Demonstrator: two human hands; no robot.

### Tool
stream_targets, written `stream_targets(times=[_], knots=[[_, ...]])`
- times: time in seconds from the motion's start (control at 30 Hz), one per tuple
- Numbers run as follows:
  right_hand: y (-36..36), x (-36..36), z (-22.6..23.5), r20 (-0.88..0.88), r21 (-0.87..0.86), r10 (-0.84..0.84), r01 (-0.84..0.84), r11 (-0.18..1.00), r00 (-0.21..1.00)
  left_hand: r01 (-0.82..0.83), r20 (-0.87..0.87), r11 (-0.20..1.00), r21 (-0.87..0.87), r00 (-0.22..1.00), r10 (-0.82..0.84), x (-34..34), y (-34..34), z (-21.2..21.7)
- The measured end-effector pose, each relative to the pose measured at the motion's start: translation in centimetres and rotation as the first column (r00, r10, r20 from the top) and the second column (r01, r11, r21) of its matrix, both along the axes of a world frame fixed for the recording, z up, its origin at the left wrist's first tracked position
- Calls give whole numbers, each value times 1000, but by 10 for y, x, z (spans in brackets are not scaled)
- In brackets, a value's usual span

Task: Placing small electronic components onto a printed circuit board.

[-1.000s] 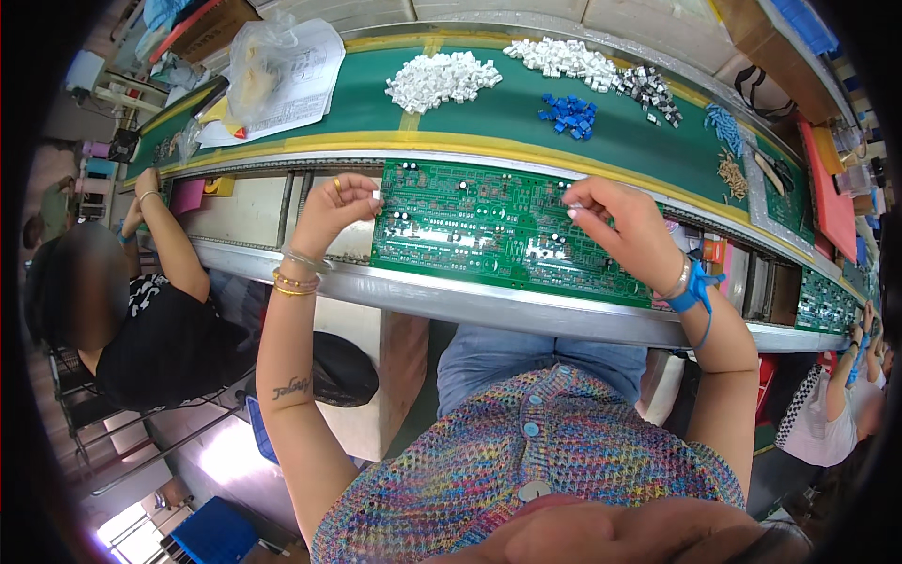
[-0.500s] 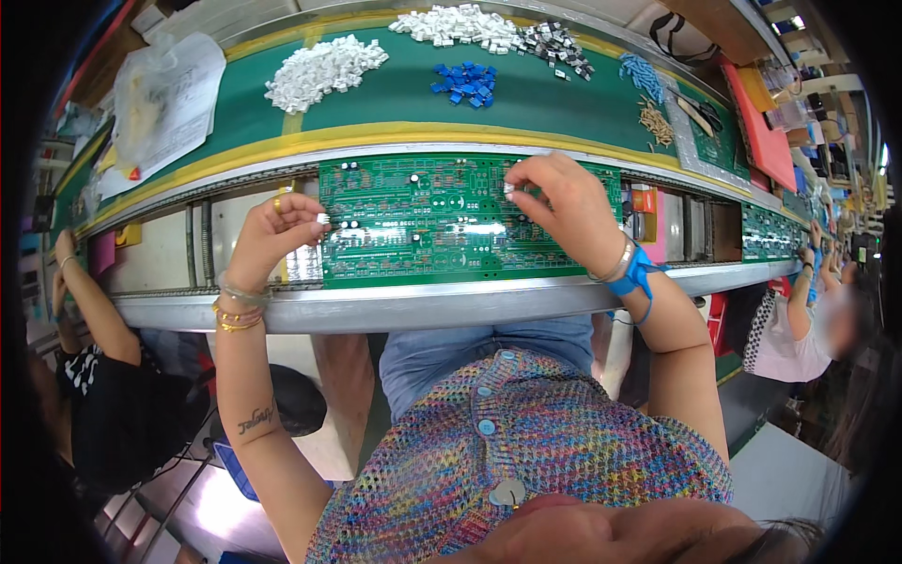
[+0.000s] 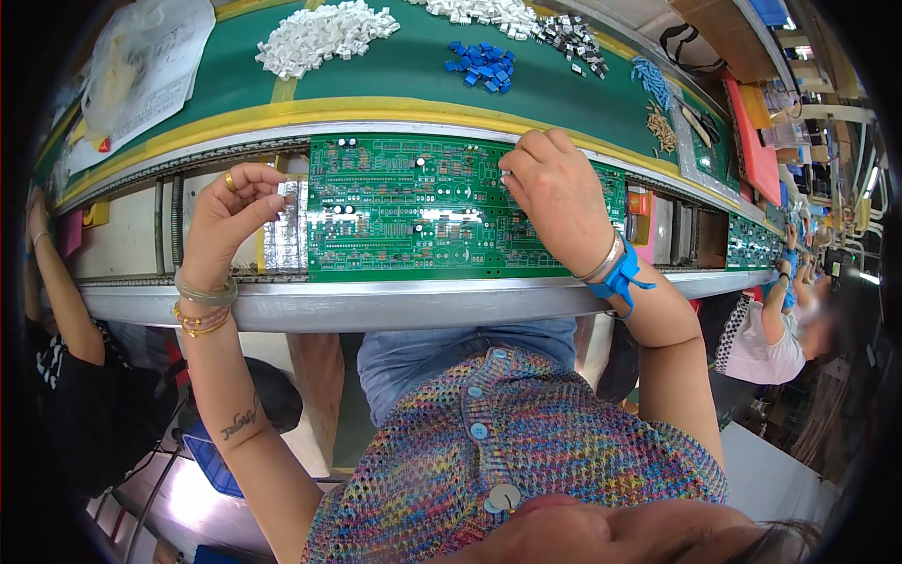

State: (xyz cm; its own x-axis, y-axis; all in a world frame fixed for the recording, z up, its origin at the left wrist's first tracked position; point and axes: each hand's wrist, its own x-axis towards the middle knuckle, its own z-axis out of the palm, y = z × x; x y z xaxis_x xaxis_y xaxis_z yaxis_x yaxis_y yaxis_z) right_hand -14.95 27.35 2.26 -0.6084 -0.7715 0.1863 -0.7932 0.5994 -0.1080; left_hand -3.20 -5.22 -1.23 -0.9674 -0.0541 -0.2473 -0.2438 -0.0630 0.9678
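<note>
A green circuit board (image 3: 399,221), filled with small parts, lies across the metal rails in front of me. My right hand (image 3: 556,197) is over the upper right of the board, thumb and fingers pinched on a small white connector (image 3: 505,175). My left hand (image 3: 225,218) hovers just off the board's left edge, fingers curled toward the thumb. Something tiny and dark shows by its fingertips, too small to name. A blue wrist strap (image 3: 624,273) circles my right wrist.
Beyond the rail lie piles of white connectors (image 3: 324,38), blue parts (image 3: 482,66), black-and-white parts (image 3: 575,45) and light-blue parts (image 3: 650,80). Papers under a plastic bag (image 3: 127,66) sit far left. More boards (image 3: 752,246) lie along the rails at right. Co-workers sit on both sides.
My left hand has drawn left, away from the board's edge, and the white connector at its fingertips no longer shows. My right hand stays over the upper right of the board, turned more palm-down.
</note>
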Motion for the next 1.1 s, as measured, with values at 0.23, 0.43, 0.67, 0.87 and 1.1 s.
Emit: stream_targets(times=[0.23,0.43,0.67,0.87,1.1], knots=[[1,3,-2,-24,28,22,-21,999,999,29,-21,999,19,999,-29,0,1,0],[4,1,-3,41,-48,6,-4,999,999,31,-26,999,26,999,-30,1,1,1],[-5,-18,19,243,-141,21,14,990,970,26,-39,999,28,999,-25,-2,4,4],[-84,-75,-4,233,-341,103,-18,940,967,-77,-62,989,-123,996,70,5,11,-2],[-143,-104,-39,-230,-320,-66,-11,948,971,-164,-289,694,-701,955,-66,5,29,20]])
